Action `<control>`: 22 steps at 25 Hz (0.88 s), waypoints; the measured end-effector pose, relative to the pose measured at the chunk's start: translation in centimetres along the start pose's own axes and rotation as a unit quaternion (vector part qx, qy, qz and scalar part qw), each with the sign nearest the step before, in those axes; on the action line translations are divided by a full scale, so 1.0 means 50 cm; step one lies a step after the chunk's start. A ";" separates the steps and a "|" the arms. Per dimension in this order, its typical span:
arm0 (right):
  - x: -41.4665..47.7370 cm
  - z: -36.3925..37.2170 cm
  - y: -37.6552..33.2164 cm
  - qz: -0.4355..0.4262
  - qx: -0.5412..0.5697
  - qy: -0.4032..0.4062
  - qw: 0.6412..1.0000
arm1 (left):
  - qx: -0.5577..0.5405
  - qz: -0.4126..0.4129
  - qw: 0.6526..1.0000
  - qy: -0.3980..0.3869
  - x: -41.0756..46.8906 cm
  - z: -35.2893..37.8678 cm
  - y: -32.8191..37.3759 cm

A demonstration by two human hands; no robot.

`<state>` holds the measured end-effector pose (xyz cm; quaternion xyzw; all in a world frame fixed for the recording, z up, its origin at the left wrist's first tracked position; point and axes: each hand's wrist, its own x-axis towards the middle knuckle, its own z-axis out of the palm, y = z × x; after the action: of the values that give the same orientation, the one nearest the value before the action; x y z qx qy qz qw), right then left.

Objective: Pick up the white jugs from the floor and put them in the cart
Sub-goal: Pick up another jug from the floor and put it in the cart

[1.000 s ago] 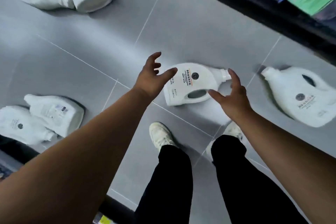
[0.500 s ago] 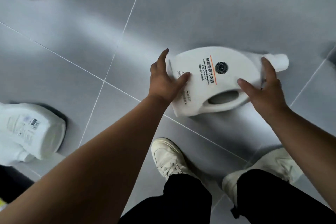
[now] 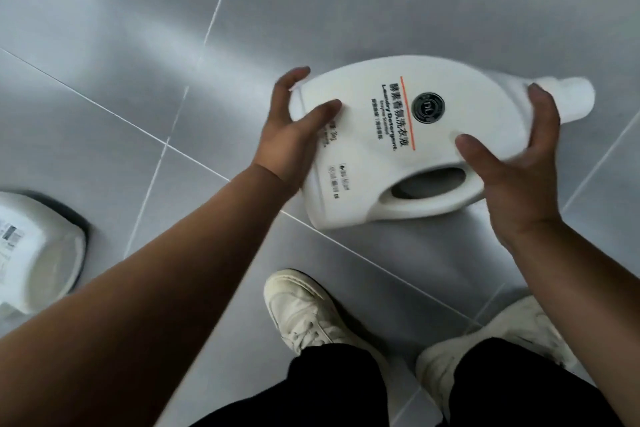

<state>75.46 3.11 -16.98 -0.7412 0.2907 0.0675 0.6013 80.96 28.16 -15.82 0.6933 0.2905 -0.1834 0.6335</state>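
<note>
An indoor floor (image 3: 104,97) of large, glossy grey tiles with thin pale joints is being shown, such as is being laid in shops and storerooms. A white jug (image 3: 381,149) printed "Laundry Detergent" and a second jug (image 3: 45,270) with a barcode label (image 3: 9,236) are being seen, suggesting retail stock. The exact premises cannot be told.

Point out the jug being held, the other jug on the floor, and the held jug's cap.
held jug (image 3: 349,114): head view, on its white body left of the label.
other jug (image 3: 45,270): head view, on its bottom end, at the left edge.
cap (image 3: 573,99): head view, on its side.
</note>
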 end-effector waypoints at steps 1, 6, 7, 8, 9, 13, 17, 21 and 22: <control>-0.013 -0.013 -0.021 -0.009 0.005 0.002 1.000 | -0.003 0.014 1.000 -0.011 -0.018 0.001 0.022; -0.092 -0.079 -0.209 -0.054 0.033 0.018 0.998 | -0.026 0.034 0.998 -0.040 -0.141 -0.003 0.222; -0.121 -0.103 -0.269 -0.060 0.037 0.029 0.997 | -0.029 0.042 0.997 -0.053 -0.177 -0.002 0.285; -0.152 -0.130 -0.333 -0.065 0.043 0.043 0.996 | -0.034 0.051 0.996 -0.067 -0.218 -0.001 0.354; -0.186 -0.160 -0.400 -0.071 0.048 0.061 0.994 | -0.036 0.062 0.994 -0.081 -0.262 0.001 0.425; -0.341 -0.272 -0.679 -0.090 0.051 0.110 0.989 | -0.024 0.088 0.986 -0.138 -0.452 0.000 0.690; -0.530 -0.391 -0.923 -0.096 0.073 0.182 0.976 | -0.029 0.131 0.968 -0.211 -0.659 0.009 0.950; -0.703 -0.486 -1.094 -0.124 0.084 0.259 0.954 | 0.012 0.160 0.940 -0.301 -0.845 0.031 1.136; -0.746 -0.514 -1.125 -0.135 0.089 0.279 0.946 | 0.015 0.173 0.933 -0.316 -0.890 0.044 1.168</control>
<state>67.17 -1.71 54.61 -0.7060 0.3491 -0.2504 0.5630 84.33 16.75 56.67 0.6483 -0.0520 -0.2853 0.7040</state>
